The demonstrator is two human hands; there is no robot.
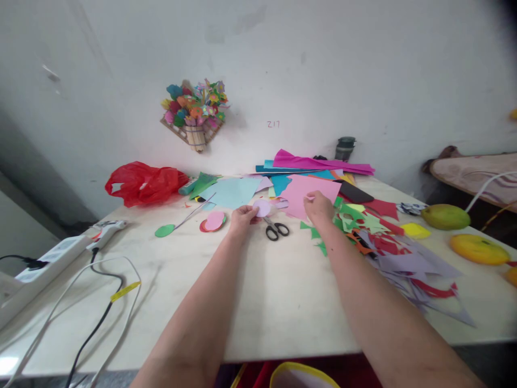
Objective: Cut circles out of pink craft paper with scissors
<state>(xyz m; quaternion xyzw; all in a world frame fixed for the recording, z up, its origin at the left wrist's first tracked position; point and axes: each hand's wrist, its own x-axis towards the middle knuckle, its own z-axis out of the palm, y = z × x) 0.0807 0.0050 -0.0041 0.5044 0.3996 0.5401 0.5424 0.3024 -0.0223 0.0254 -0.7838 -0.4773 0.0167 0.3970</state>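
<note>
On the pale table point(274, 291), black scissors point(277, 230) are seen lying between the hands. A pale lilac paper circle point(263, 208) is pinched at its edge by the closed fingers of the left hand point(242, 218). The right hand point(319, 207) is laid on a pink sheet point(297, 189), fingers curled; whether it is gripped cannot be told.

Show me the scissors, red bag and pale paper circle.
scissors point(277, 230), head view, black handles
red bag point(143, 183), head view, crumpled middle
pale paper circle point(264, 208), head view, its centre
</note>
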